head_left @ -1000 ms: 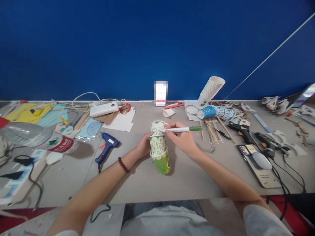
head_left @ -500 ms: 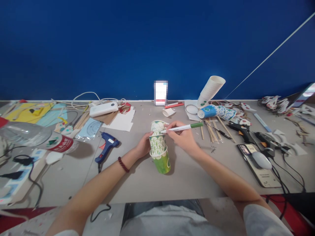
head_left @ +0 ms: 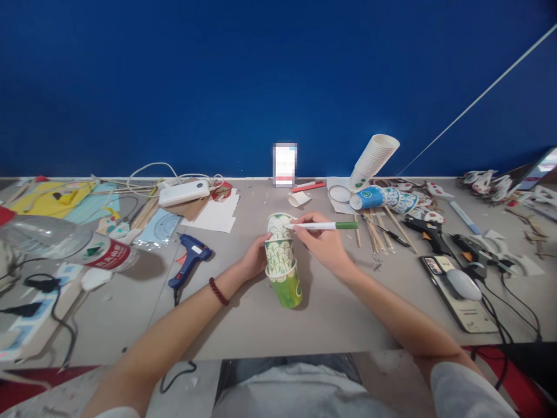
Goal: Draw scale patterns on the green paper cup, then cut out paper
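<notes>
A joined row of paper cups [head_left: 279, 258] lies on the table in front of me, its lower cup coloured green and the upper ones white with green scale-like arcs. My left hand [head_left: 256, 255] grips the row from its left side, fingertips partly hidden behind it. Pinched in my right hand [head_left: 321, 244] is a white marker with a green end [head_left: 328, 226]. The marker lies nearly level, with its tip at the uppermost cup; whether it touches the paper I cannot tell.
Left of the cups lie a blue glue gun [head_left: 190, 259], a water bottle [head_left: 69, 242] and a power strip [head_left: 43, 310]. A phone [head_left: 286, 165] stands against the wall. To the right are a leaning cup stack [head_left: 375, 158], blue-patterned cups [head_left: 383, 198], wooden sticks [head_left: 373, 234] and a mouse [head_left: 463, 284].
The marker in my right hand has tilted to nearly level, its green end dropping and its tip rising slightly along the top cup. My left hand and the cups stay almost still.
</notes>
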